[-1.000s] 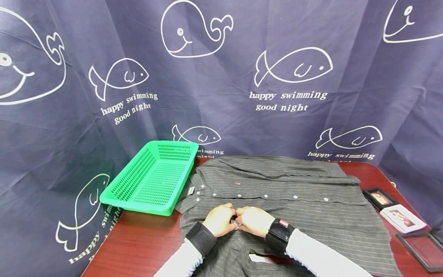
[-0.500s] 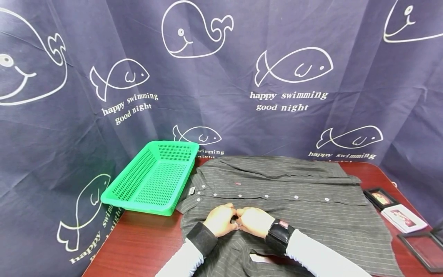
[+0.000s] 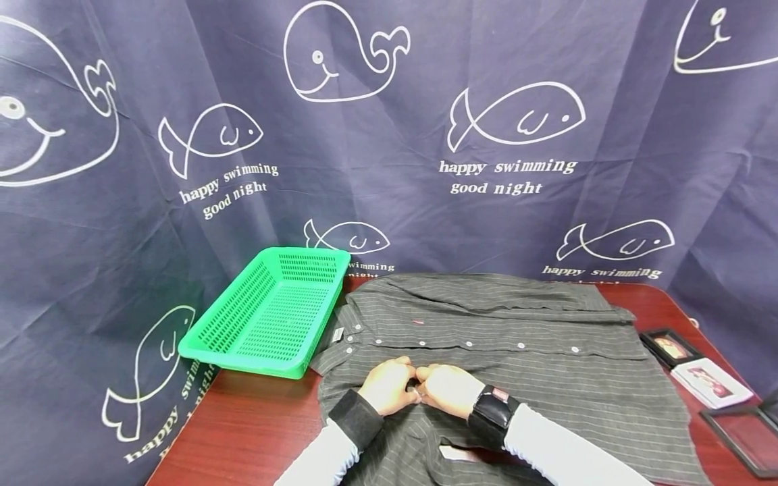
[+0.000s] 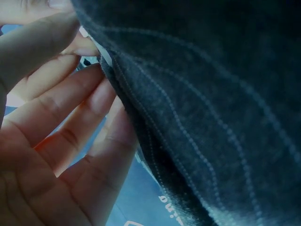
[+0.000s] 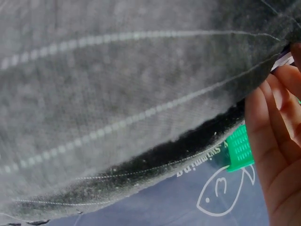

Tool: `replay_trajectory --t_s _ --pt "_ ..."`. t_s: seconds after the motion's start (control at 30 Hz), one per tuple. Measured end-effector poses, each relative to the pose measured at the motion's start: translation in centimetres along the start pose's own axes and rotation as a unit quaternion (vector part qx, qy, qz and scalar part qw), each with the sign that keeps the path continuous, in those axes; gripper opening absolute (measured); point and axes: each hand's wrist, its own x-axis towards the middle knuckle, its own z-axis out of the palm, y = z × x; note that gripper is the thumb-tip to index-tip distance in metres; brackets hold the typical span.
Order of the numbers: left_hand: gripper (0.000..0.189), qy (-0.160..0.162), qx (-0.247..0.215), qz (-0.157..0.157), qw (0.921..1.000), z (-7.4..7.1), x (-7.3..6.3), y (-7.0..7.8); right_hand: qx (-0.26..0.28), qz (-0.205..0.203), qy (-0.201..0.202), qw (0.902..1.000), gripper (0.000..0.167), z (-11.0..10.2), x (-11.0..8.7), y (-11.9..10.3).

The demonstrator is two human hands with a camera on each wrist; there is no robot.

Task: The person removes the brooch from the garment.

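A dark grey shirt (image 3: 547, 385) with white pinstripes and a row of white buttons lies spread out, its collar to the left. Both hands meet over its near part. My left hand (image 3: 386, 387) pinches the cloth, its fingertips at a fabric edge in the left wrist view, where a small white piece (image 4: 104, 52) shows beside them. Opposite it, my right hand (image 3: 448, 389) pinches the same spot, fingertips close to the left ones. In the right wrist view its fingers (image 5: 263, 127) lie along the cloth's edge. The pinched bit is mostly hidden by the fingers.
A green plastic basket (image 3: 298, 368) stands left of the collar on the red-brown table (image 3: 243, 422). At the right edge lie a small black-framed picture (image 3: 670, 347), a white-edged picture (image 3: 710, 383) and a dark frame (image 3: 744, 439). A blue printed curtain (image 3: 389, 148) hangs behind.
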Motion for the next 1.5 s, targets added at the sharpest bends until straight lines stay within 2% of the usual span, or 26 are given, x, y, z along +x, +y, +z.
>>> replay_trajectory --t_s 0.17,0.3,0.47,0.63,0.77,0.93,1.2,1.3,1.5 --pt "0.025 0.000 -0.009 0.002 1.0000 0.0 0.0 0.0 0.024 -0.004 0.017 0.9996 0.015 0.0 -0.1 0.2" --pt "0.028 -0.006 -0.021 0.005 0.9997 0.0 0.1 -0.1 0.067 -0.008 0.030 0.9973 0.015 0.0 0.0 0.5" --pt "0.029 0.000 -0.038 0.016 0.9992 -0.2 0.1 -0.2 0.123 0.006 0.017 0.9922 0.016 -0.2 -0.1 0.8" --pt "0.027 0.013 -0.041 0.030 0.9986 -0.5 0.1 -0.3 0.152 0.030 0.007 0.9880 0.018 -0.4 -0.1 0.8" --pt "0.026 -0.009 -0.051 0.018 0.9985 -0.7 0.2 -0.3 0.145 0.039 0.016 0.9885 0.023 -0.5 -0.2 0.7" --pt "0.027 -0.031 -0.053 0.006 0.9981 -0.3 0.4 -0.5 0.103 0.024 0.019 0.9942 0.024 -0.3 -0.3 0.5" --pt "0.029 -0.031 -0.054 0.016 0.9979 -0.3 0.4 -0.8 0.046 -0.006 0.033 0.9984 0.025 0.1 -0.5 0.5" --pt "0.027 -0.033 -0.060 0.020 0.9975 -0.3 0.3 -0.9 0.047 -0.009 0.037 0.9982 0.024 0.0 -0.5 0.5" --pt "0.024 -0.023 -0.076 0.036 0.9962 -0.3 -0.1 -1.2 0.083 -0.003 0.049 0.9953 0.024 -0.1 -0.7 0.9"
